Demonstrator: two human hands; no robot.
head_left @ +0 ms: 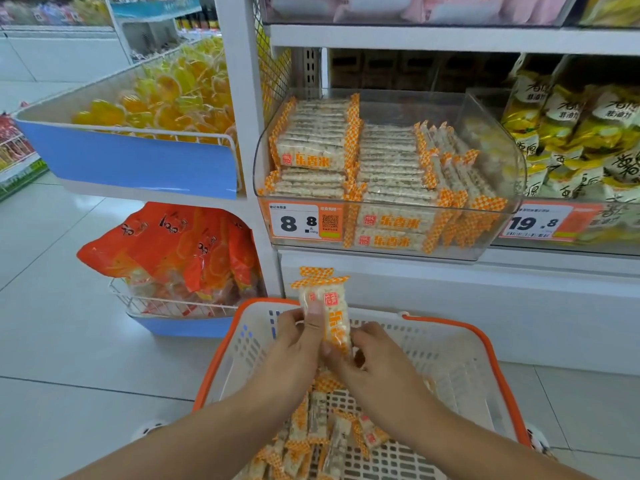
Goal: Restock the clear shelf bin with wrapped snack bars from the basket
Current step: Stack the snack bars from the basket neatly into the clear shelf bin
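To our left we see a blue-fronted wire bin [138, 161] heaped with yellow-orange candies [166, 95], and beneath it orange bags [180, 247] in a lower rack. Price tags read 8.8 [298, 221] and 19.8 [535, 222], beside yellow snack packs [575, 133].

**Both hands raised together, fingers pinching**

Two bare forearms reach forward from the bottom edge and angle inward until the hands meet in the middle. The left hand [298, 344] is held upright, its thumb pressed flat on the front of a snack bar [330, 315] and its fingers curled behind. The right hand [374, 362] sits just beside and slightly lower, its fingers [360, 332] curled round the bar's lower end.
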